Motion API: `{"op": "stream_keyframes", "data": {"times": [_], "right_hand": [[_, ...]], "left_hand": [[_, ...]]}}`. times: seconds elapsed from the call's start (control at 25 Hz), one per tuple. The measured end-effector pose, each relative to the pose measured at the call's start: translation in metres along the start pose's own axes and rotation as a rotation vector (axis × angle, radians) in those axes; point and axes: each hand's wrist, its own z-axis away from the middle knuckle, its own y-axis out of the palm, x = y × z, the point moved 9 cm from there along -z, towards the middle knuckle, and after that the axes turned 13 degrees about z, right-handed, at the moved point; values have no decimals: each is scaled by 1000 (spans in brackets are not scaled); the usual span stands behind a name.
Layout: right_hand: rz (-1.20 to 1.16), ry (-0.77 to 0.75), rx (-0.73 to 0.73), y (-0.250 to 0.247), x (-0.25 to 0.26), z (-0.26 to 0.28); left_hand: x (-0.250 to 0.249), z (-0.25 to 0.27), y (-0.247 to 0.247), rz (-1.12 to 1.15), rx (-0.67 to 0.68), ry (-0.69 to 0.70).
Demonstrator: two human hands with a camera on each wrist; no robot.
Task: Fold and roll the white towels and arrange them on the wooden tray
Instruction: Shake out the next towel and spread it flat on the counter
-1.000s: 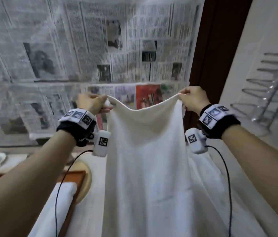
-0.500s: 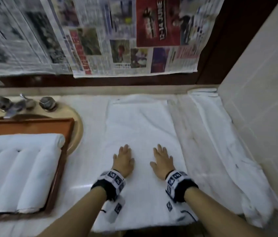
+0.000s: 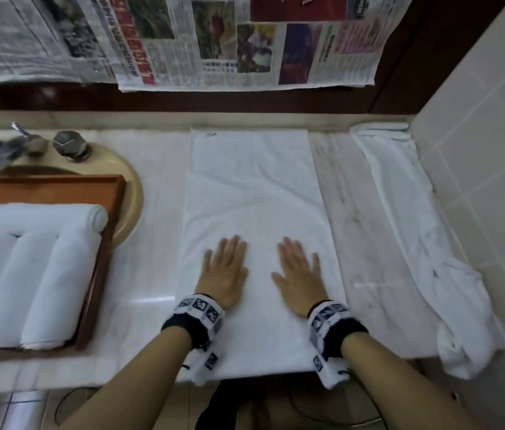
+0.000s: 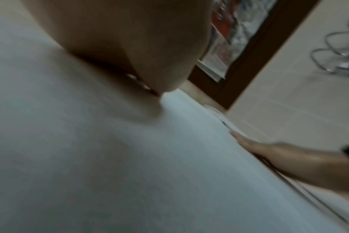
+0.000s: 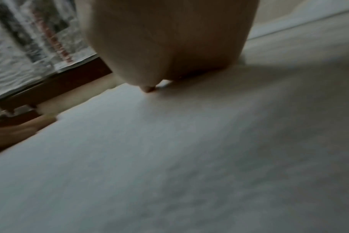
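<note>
A white towel (image 3: 254,193) lies flat on the marble counter, running from the back wall to the front edge. My left hand (image 3: 225,268) and my right hand (image 3: 299,273) press flat on its near half, fingers straight, side by side. Both wrist views show a palm on white cloth: the left hand (image 4: 133,47) and the right hand (image 5: 169,39). The wooden tray (image 3: 102,274) sits at the left with several rolled white towels (image 3: 28,274) in it.
Another white towel (image 3: 415,243) lies loose along the tiled wall on the right. A basin with metal taps (image 3: 68,144) is behind the tray. Newspaper (image 3: 245,41) covers the wall at the back. The counter's front edge is just under my wrists.
One second ago both hands held the towel up by its top corners. It now lies flat on the counter, with both palms pressing it and sliding slightly forward.
</note>
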Motion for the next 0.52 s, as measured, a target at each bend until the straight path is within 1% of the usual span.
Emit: {"op": "stream_keyframes", "data": {"times": [0.04,0.08,0.12,0.16,0.2,0.28,0.32,0.36,0.4,0.48,0.52], "right_hand": [[-56,150,32,4,-32,2],[-101,309,74,5,-60,7],[-102,381,104,6,-70,14],[-87,352,73,3,-57,21],[-49,231,0,-2,-24,26],[31,-65,-71,4,45,40],[53,-129,-61,13,56,48],[46,-99,-52,17,45,52],[43,19,-54,22,14,50],[24,336,-24,27,-52,61],[32,398,-17,25,-62,69]], "left_hand": [[30,8,-10,3,-65,-100],[58,16,-25,29,-139,-242],[76,25,-36,61,-183,-369],[74,30,-35,100,-178,-409],[50,31,-26,128,-158,-327],[-13,35,17,115,-22,-59],[-22,43,32,86,31,1],[-12,49,32,39,21,7],[14,52,18,-5,-37,-58],[73,67,-12,-25,-153,-319],[84,75,-20,-16,-179,-397]]}}
